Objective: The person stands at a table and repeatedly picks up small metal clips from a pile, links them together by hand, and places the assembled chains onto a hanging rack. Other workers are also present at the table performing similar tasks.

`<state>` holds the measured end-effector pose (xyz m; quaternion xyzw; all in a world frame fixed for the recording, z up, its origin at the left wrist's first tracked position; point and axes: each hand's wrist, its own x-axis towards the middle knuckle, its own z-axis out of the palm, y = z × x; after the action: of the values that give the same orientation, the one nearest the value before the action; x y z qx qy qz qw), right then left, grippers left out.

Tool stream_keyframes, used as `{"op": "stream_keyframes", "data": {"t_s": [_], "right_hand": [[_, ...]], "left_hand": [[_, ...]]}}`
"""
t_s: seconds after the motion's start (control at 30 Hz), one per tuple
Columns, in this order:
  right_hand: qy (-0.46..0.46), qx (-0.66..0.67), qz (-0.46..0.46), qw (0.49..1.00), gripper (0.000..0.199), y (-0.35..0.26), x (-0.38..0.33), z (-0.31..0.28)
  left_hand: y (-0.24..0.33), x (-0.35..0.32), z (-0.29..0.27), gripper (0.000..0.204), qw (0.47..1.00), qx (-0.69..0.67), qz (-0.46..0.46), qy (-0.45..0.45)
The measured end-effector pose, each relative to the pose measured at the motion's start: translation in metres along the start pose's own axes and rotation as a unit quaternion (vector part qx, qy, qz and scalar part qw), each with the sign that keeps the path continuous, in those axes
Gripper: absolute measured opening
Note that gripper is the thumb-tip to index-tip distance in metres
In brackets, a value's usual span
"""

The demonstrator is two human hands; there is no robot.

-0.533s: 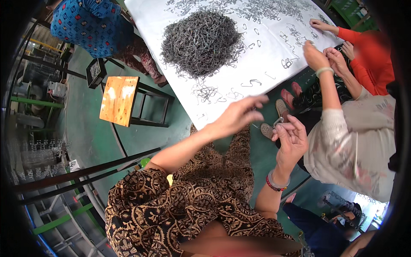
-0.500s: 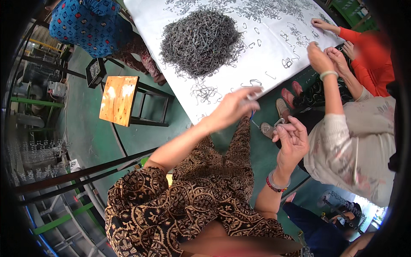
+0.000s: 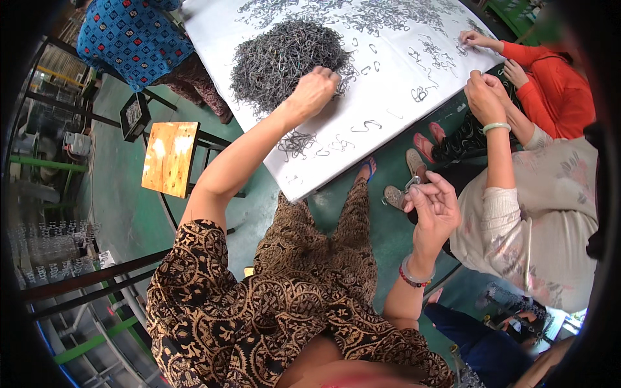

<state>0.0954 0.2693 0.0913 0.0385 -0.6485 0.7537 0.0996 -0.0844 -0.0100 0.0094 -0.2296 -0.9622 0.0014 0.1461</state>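
A large heap of bent grey wire hooks (image 3: 275, 61) rests on the white-covered table (image 3: 362, 136). My left hand (image 3: 315, 94) reaches over the heap's right side, fingers curled down and closed against it. What the fingertips hold there, if anything, is hidden. Over the floor, away from the table edge, my right hand (image 3: 435, 216) is raised. Between its thumb and fingers it pinches a small bent wire hook (image 3: 412, 183); the other fingers are half curled.
A smaller cluster of hooks (image 3: 297, 143) lies near the table's close corner. A wooden stool (image 3: 169, 158) stands left of the table, near a black tray (image 3: 134, 116). Co-workers sit close on my right; a co-worker's hands (image 3: 482, 94) are raised at the table edge.
My left hand has moved away from beside my right hand, forward and left onto the heap. My right hand stays nearly in place, still pinching the hook.
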Motion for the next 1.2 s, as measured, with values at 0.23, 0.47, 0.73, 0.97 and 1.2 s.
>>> {"op": "stream_keyframes", "data": {"t_s": [0.23, 0.47, 0.73, 0.97, 1.2], "right_hand": [[-0.002, 0.024, 0.006, 1.000, 0.031, 0.008, -0.006, 0.003], [-0.004, 0.016, 0.015, 1.000, 0.032, 0.011, -0.010, 0.001], [-0.008, 0.036, 0.038, 0.999, 0.031, 0.007, -0.008, 0.008], [-0.011, 0.042, 0.031, 0.999, 0.030, 0.011, -0.011, 0.007], [-0.006, 0.043, 0.013, 0.999, 0.030, 0.008, -0.015, 0.008]], "left_hand": [[0.009, -0.016, 0.021, 0.018, 0.981, 0.144, 0.115, -0.067], [-0.008, 0.025, 0.011, 0.017, 0.992, 0.124, 0.001, -0.001], [0.001, 0.037, 0.024, 0.021, 0.979, 0.155, 0.111, -0.071], [0.020, 0.029, -0.001, 0.010, 0.954, 0.223, 0.115, -0.166], [0.046, 0.009, -0.022, 0.015, 0.999, -0.042, 0.018, 0.010]]}}
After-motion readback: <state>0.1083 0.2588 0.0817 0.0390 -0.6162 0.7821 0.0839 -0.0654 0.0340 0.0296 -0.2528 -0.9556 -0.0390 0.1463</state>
